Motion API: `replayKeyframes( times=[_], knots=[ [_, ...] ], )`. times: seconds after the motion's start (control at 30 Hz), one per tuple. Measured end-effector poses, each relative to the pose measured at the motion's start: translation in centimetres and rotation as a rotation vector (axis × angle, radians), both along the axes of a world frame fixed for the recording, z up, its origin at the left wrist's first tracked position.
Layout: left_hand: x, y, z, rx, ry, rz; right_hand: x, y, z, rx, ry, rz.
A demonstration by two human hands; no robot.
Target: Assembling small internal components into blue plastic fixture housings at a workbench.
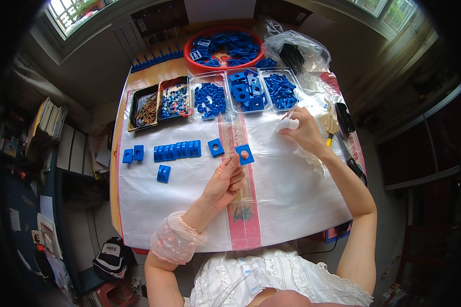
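Between thumb and fingers, my left hand (224,183) grips a blue square plate (251,155) with a round hole, raised over the middle of the table. My right hand (308,129), off to the right beyond it, pinches a thin white piece (287,124) whose kind I cannot make out. Just left of the held plate lies a similar blue plate (211,145). Farther left is a row of blue ridged blocks (176,151), with a single ridged block (163,174) nearer me. Two small blue pieces (138,153) lie at the far left.
Across the back stand a black tray (143,126) of brass-coloured screws, another tray of small nuts, and clear trays (210,118) of blue parts. Behind them are a red basin (188,57) full of blue parts and a plastic bag (312,43). Scissors (355,169) lie along the right edge.
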State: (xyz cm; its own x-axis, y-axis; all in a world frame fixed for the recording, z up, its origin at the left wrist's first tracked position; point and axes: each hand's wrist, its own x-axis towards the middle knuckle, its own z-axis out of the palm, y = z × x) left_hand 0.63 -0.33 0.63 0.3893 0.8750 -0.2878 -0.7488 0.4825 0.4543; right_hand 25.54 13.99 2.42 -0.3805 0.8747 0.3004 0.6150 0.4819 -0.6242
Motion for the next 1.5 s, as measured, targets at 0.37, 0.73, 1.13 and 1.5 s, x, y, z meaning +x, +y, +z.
replayKeyframes(
  times=[0.37,0.73,1.13,1.5],
  knots=[
    [-0.1,0.0,-0.2,0.002,0.004,-0.011,0.1,0.0,-0.2,-0.049,-0.041,-0.066],
    [-0.1,0.0,0.1,0.025,0.021,-0.024,0.0,0.0,-0.3,-0.052,-0.006,-0.041],
    [-0.1,0.1,-0.2,-0.005,-0.016,-0.016,0.9,-2.2,3.2,0.204,-0.082,-0.161],
    [0.2,-1.1,1.8,-0.085,-0.142,-0.002,-3.1,-9.3,1.5,-0.781,0.698,0.388]
  ],
)
